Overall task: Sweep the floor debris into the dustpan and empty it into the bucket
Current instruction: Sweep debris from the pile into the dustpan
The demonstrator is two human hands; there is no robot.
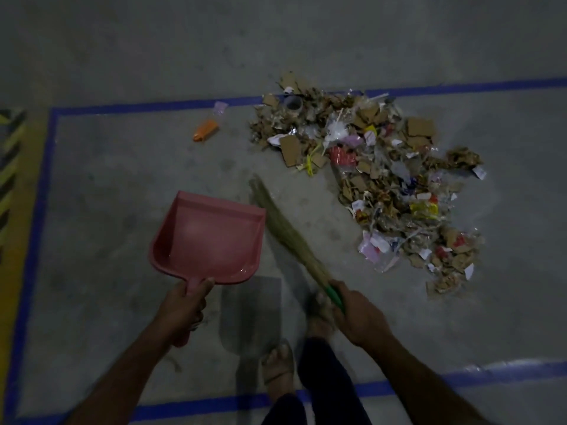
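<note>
From my feed the scene is dim, and I cannot make out most single pieces in the debris pile point(377, 179) beyond torn cardboard, plastic wrappers and paper scraps; the dustpan's handle is mostly hidden inside the fist, and both forearms are cut off at the bottom edge. No bucket shows in my view. My left hand point(184, 308) is curled tight round the handle of the pink dustpan point(208, 237), which sits left of centre with its mouth towards the upper right and appears empty. My right hand point(359, 314) is wrapped round the green grip of the broom point(288, 231), whose straw bristles slant up and left, ending just beside the dustpan's right edge. Both arms reach up from the bottom of the frame. The pile lies in the centre right on the concrete floor point(122, 167), crossing the blue tape line point(153, 104); an orange bottle point(206, 130) lies apart, left of it.
</note>
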